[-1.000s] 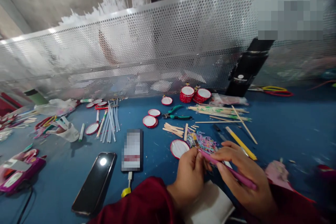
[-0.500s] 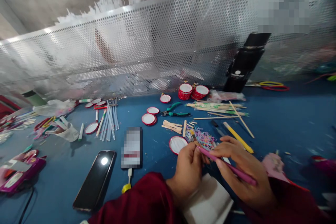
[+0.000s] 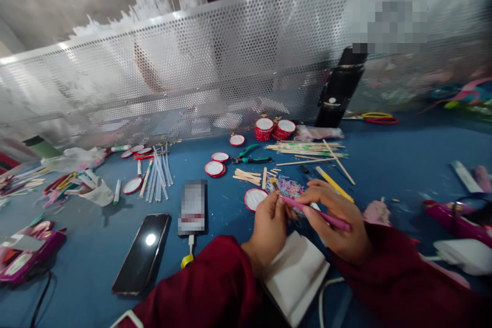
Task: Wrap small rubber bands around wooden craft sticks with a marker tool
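Observation:
A paintbrush [image 3: 330, 219] with a pink handle slants between my hands, its yellowish bristles pointing away from me. My right hand [image 3: 340, 215] grips the handle from the right. The fingers of my left hand [image 3: 269, 230] are closed around the brush near its metal collar; whether anything else is pinched there is hidden. Beneath my hands lies a folded white cloth or tissue [image 3: 294, 277]. Just past the left fingers are a red-rimmed white disc [image 3: 254, 198] and a pile of thin pastel strands [image 3: 290, 187].
Flat wooden sticks [image 3: 248, 177], green-handled pliers [image 3: 251, 158] and stacked red-rimmed discs [image 3: 264, 128] lie ahead. A black flask [image 3: 340, 89] stands by the perforated metal panel [image 3: 246, 61]. Two phones, including a dark one [image 3: 141, 255], lie left. A purple tool [image 3: 457, 220] and white adapter [image 3: 463, 256] lie right.
The view has turned slightly right, so table things appear shifted left and more of the right side shows. Both hands keep their hold on the brush in nearly the same pose.

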{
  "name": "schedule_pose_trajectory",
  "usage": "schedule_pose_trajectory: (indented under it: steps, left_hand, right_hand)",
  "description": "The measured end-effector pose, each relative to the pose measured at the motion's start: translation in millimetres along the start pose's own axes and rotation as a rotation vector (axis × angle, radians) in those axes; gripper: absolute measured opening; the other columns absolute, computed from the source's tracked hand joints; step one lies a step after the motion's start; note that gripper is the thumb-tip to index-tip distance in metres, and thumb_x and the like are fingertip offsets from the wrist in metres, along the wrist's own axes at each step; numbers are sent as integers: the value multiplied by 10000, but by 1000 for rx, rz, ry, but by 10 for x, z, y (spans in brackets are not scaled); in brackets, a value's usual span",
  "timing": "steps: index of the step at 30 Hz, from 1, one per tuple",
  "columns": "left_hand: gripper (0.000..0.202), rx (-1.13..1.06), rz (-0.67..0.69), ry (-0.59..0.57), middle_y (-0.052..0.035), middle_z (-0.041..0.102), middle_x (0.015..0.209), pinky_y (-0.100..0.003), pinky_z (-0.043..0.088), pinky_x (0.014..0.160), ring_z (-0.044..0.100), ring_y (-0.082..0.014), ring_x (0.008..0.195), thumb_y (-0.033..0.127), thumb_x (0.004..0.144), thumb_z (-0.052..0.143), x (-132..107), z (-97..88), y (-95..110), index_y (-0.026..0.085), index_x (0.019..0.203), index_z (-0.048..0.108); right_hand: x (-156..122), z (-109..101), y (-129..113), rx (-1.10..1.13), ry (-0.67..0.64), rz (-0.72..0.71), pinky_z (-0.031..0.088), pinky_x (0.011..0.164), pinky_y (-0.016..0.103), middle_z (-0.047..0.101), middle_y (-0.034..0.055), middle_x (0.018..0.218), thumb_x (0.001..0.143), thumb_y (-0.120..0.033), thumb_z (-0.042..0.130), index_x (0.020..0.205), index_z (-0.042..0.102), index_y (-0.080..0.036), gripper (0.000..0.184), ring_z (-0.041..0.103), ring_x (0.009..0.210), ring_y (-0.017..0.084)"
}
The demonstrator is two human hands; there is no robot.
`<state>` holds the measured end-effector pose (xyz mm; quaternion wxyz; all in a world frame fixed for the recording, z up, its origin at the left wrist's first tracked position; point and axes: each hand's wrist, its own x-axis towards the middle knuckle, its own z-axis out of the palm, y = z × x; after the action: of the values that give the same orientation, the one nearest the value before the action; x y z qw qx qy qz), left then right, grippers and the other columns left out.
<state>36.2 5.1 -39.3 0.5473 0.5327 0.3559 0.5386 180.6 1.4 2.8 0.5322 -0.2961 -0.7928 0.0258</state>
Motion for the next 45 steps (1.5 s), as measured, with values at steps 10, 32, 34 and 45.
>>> schedule_pose_trajectory:
  steps: [10, 32, 34, 45]
  left_hand:
    - [495, 37, 10, -22, 15, 494, 676, -268, 344, 596, 411, -121, 613, 653, 940, 480, 36, -30, -156, 195, 753, 498]
    - [491, 79, 30, -12, 7, 544, 597, -262, 354, 540, 433, -107, 532, 640, 878, 570, 24, -42, -21, 177, 713, 561]
    - [469, 89, 46, -27, 7, 559, 618, -259, 361, 549, 444, -107, 543, 621, 890, 572, 23, -59, -43, 174, 746, 579]
    - [512, 111, 47, -10, 19, 540, 587, -254, 360, 535, 438, -98, 526, 670, 851, 584, 12, -53, -3, 187, 690, 530]
  right_hand:
    - [53, -20, -69, -54, 30, -33, 491, 834, 431, 683, -3, 722, 866, -155, 563, 868, 641, -256, 128, 614, 668, 195]
    - [0, -81, -183, -16, 106, -75, 469, 887, 429, 695, -15, 746, 829, -152, 587, 879, 654, -244, 124, 612, 662, 176]
    - [-8, -76, -174, -14, 117, -67, 474, 863, 425, 695, -6, 747, 839, -158, 584, 881, 654, -241, 116, 610, 674, 183]
    - [25, -73, -204, -7, 110, -21, 478, 836, 421, 691, 9, 747, 856, -192, 570, 866, 652, -243, 97, 608, 724, 205]
